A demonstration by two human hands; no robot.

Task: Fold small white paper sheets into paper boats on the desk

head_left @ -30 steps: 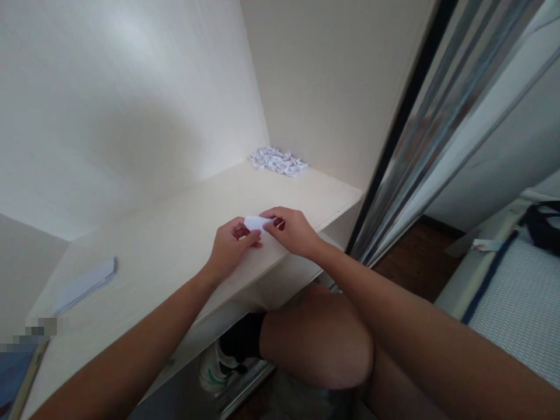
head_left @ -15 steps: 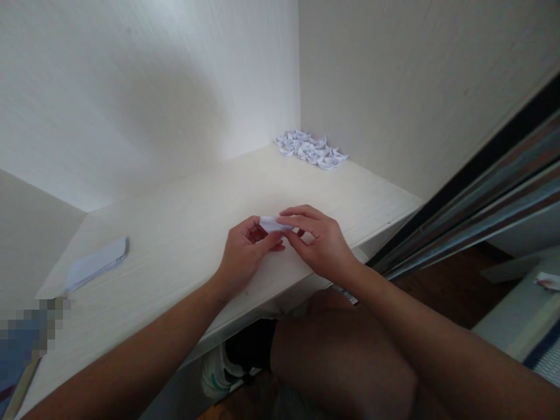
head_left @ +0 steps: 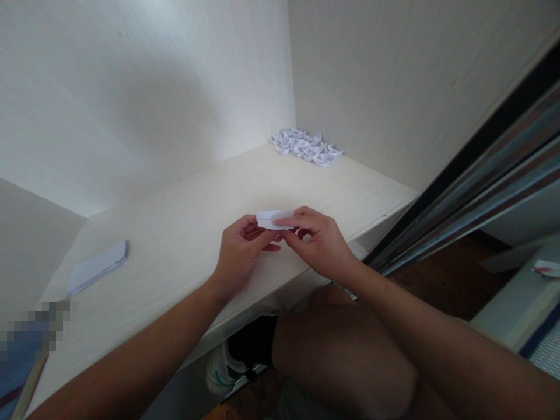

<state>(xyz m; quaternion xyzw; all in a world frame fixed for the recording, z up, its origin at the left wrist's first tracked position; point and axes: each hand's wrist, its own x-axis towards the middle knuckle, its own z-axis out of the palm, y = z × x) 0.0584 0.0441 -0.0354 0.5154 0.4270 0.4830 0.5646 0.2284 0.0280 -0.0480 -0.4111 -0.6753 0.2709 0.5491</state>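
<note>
A small folded piece of white paper (head_left: 268,218) is held between both hands, just above the white tabletop (head_left: 188,233). My left hand (head_left: 241,248) pinches its left end, thumb in front and fingers curled behind. My right hand (head_left: 321,240) grips the right end, the index finger lying across the paper's face and the thumb under its lower edge. A crease runs along the paper's length. The fingertips behind the paper are partly hidden.
Several folded white paper pieces (head_left: 306,147) lie heaped in the far corner against the walls. To the left is a stack of white paper sheets (head_left: 98,265). A dark-edged panel (head_left: 459,146) slants down on the right. My leg (head_left: 341,350) is under the table's front edge.
More of the paper's face now shows between my hands, and my right index finger has shifted across it. The view has shifted slightly.
</note>
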